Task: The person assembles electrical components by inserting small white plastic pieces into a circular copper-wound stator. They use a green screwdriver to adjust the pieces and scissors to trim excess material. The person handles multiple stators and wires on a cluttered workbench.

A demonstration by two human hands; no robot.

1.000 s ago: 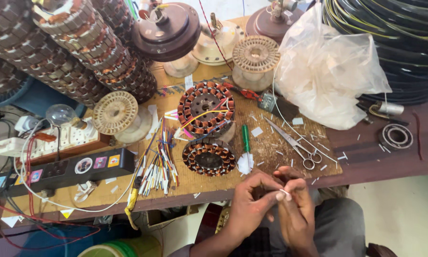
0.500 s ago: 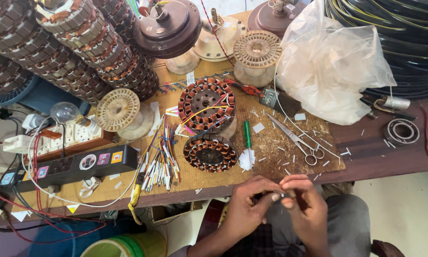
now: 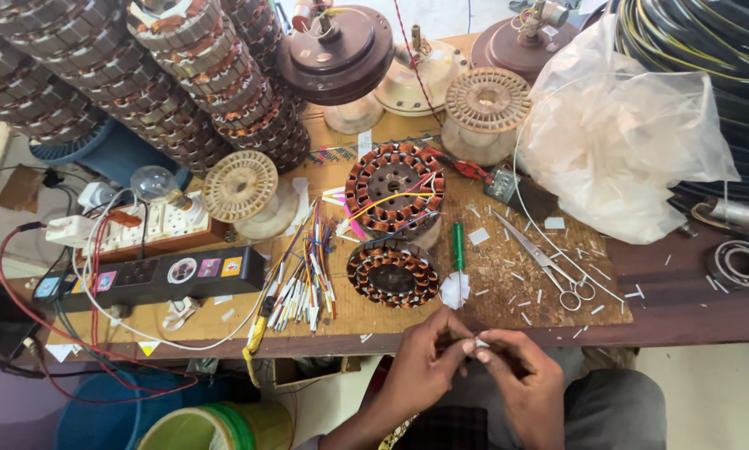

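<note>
A crumpled clear plastic bag [image 3: 620,142] sits at the bench's right, beside black coiled cable. On the black power strip [image 3: 153,277] at left are small coloured labels [image 3: 208,267], round and square, in blue, pink, purple and yellow.

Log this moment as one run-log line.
left hand: pinching small white piece | right hand: pinching same piece | nearby: wound stator, scissors

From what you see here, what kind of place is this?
Probably a small repair workshop for fan motors: copper-wound stators lie on the workbench, more are stacked behind, and scissors and cut wires lie nearby.
</note>
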